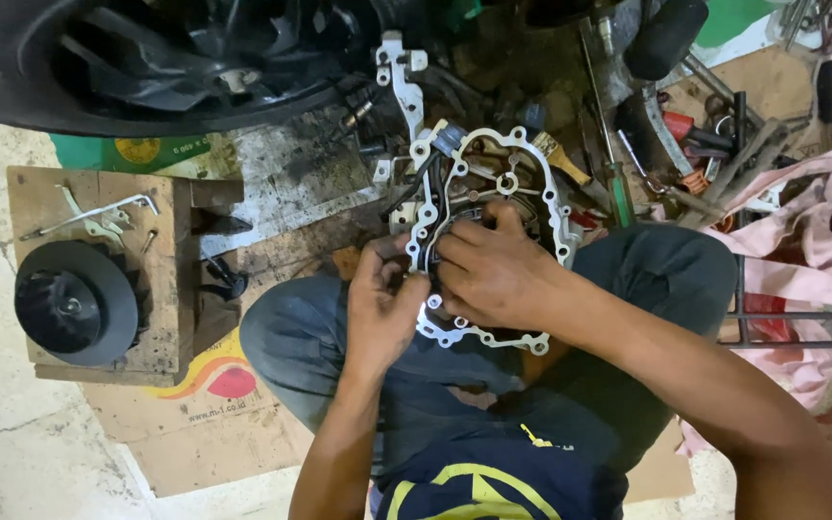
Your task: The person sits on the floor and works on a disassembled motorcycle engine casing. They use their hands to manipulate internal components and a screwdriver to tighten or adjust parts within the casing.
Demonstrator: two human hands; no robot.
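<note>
A silver metal engine cover (537, 176) with a bolt-hole rim rests across my knees in the middle of the head view. My left hand (380, 308) grips its lower left edge, fingers curled around a black cable (420, 185) that runs from the cover. Inside the housing, my right hand (490, 271) lies with its fingers pressed on the dark round part at the centre. Both hands touch the cover, and their fingers hide what lies under them.
A wooden block (160, 277) at left carries a black fan wheel (75, 301) and small metal clips (98, 217). A black tyre (146, 58) fills the top left. Loose tools (686, 144) lie at top right, pink cloth (811, 241) at right, cardboard (214, 443) under me.
</note>
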